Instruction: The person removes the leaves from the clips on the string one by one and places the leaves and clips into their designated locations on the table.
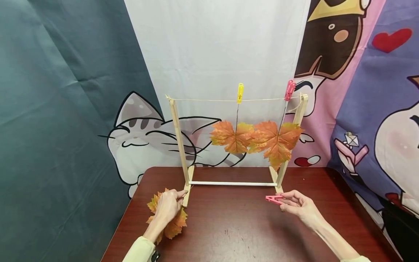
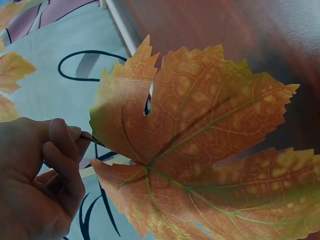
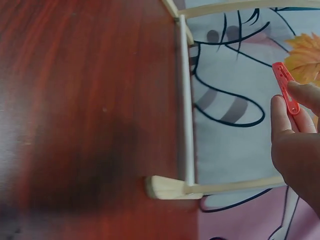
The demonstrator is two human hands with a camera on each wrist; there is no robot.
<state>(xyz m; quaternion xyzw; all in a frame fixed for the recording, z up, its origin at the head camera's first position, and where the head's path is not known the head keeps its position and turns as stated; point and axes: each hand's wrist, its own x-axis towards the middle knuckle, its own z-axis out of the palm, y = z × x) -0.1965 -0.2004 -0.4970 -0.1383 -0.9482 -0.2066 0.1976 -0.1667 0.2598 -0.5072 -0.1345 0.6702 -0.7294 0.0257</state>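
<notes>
My left hand (image 1: 169,205) pinches the thin stem of an orange maple leaf (image 2: 195,125), near the left foot of a wooden frame (image 1: 179,142). In the head view that hand covers the middle of the leaf. Between the thumb and fingers of my right hand (image 1: 302,208) is a pink clothespin (image 1: 274,199), held over the table near the frame's right foot. Two more leaves hang by their stems from the string (image 1: 203,100): one leaf (image 1: 233,137) under a yellow clothespin (image 1: 240,93), the other leaf (image 1: 278,142) under a second pink clothespin (image 1: 289,90).
The frame stands toward the back of a dark red-brown table (image 1: 229,225), with a white rod (image 1: 232,183) joining its two feet. Behind it hangs a cloth backdrop (image 1: 216,43) with cartoon figures. The hanging leaves overlap near the right post (image 1: 300,109).
</notes>
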